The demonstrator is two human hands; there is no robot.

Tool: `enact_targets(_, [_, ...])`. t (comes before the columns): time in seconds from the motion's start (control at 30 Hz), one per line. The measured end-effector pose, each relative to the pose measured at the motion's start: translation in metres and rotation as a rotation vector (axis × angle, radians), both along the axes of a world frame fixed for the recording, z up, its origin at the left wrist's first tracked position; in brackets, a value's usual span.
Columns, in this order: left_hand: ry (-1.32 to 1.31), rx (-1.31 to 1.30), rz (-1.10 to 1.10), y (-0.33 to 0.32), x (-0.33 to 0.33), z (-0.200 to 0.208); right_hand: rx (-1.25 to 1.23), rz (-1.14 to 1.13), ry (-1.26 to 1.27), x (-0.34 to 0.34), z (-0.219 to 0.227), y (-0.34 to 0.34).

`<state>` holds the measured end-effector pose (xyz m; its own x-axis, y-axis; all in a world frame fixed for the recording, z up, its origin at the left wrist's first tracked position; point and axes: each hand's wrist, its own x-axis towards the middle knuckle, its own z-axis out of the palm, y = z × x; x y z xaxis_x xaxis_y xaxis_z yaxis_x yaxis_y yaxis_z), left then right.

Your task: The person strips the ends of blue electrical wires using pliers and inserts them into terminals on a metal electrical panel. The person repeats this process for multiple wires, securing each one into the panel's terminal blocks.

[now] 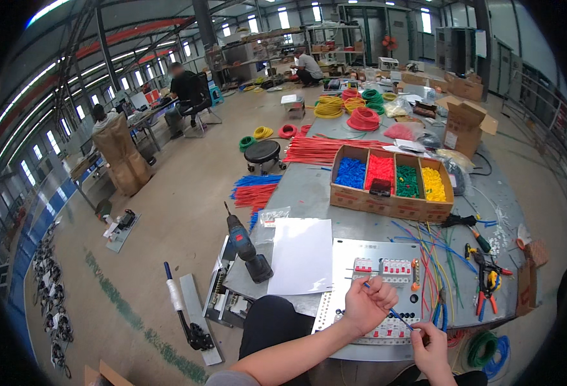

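A thin blue wire (399,317) runs between my hands above a pale mounting plate (343,254) on the table's near edge. My left hand (370,303) is closed around one part of it, a short length showing by the fingers. My right hand (431,350), lower and to the right, pinches the other end between thumb and fingertips. Circuit breakers with red switches (396,266) sit in an upper row on the plate. Another row of breakers (390,333) lies along its lower part, partly hidden by my left hand and forearm. Orange-tipped terminals (415,273) line the plate's right side.
White paper (301,254) and a cordless drill (248,248) lie left of the plate. Loose coloured wires (441,257) and pliers (486,296) are at right. Beyond stands a cardboard box (386,204) of blue, red, green and yellow caps. People work farther off.
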<state>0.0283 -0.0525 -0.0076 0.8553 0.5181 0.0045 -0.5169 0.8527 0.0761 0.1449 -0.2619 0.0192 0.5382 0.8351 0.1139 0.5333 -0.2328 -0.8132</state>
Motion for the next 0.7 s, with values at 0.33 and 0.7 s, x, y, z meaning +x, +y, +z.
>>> enact_targets(0.33, [0.191, 0.014, 0.055, -0.025, 0.009, -0.005, 0.108, 0.088, -0.076, -0.003, -0.021, 0.014])
enact_targets(0.7, [0.022, 0.06, -0.009, -0.024, 0.008, -0.006, 0.048, 0.022, 0.019, 0.017, -0.024, 0.016])
